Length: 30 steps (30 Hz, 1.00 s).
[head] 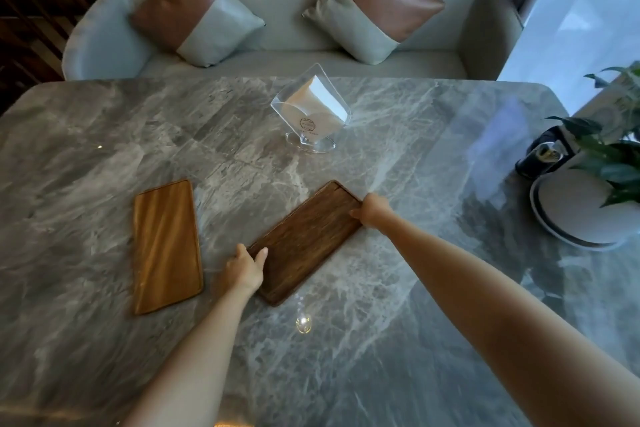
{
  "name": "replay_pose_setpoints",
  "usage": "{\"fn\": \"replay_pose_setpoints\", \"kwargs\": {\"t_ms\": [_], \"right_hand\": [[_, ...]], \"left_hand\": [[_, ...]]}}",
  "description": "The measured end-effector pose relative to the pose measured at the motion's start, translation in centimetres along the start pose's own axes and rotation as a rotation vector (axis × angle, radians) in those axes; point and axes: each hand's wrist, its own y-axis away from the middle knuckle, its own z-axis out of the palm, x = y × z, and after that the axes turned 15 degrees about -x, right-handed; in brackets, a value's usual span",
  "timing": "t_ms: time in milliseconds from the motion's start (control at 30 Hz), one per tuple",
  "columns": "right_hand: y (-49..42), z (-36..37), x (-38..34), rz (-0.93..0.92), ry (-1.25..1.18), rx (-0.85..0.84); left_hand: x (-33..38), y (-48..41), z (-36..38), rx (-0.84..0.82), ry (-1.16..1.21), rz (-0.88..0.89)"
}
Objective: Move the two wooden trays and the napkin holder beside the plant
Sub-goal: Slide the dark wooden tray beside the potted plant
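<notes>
Restaurant or café booth, grey marble table (104,149), cushioned bench (294,55) with pillows (194,7), branded napkin holder (310,111) near the table's far edge

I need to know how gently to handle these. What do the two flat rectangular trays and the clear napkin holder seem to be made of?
The dark brown rectangular tray looks like wood with a matte finish: streaky grain, raised rim. The lighter honey-coloured rectangular tray also looks wooden, with lengthwise grain and a slight sheen. The clear napkin holder seems to be acrylic or glass; it is see-through with glossy edges, and the picture cannot settle which.
</notes>
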Motion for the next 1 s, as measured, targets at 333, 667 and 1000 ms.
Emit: {"fn": "replay_pose_setpoints", "kwargs": {"t_ms": [333,667,1000], "right_hand": [[5.0,-2.3,5.6,0.050,-0.283,0.055],[11.1,-3.8,14.9,0.121,-0.849,0.197],[13.7,-3.0,22.1,0.234,-1.133,0.198]], "left_hand": [[6.3,-0.7,-2.6,0.005,-0.041,0.179],[20.3,0.6,-0.2,-0.017,-0.257,0.518],[33.4,2.7,7.7,-0.139,-0.524,0.774]]}}
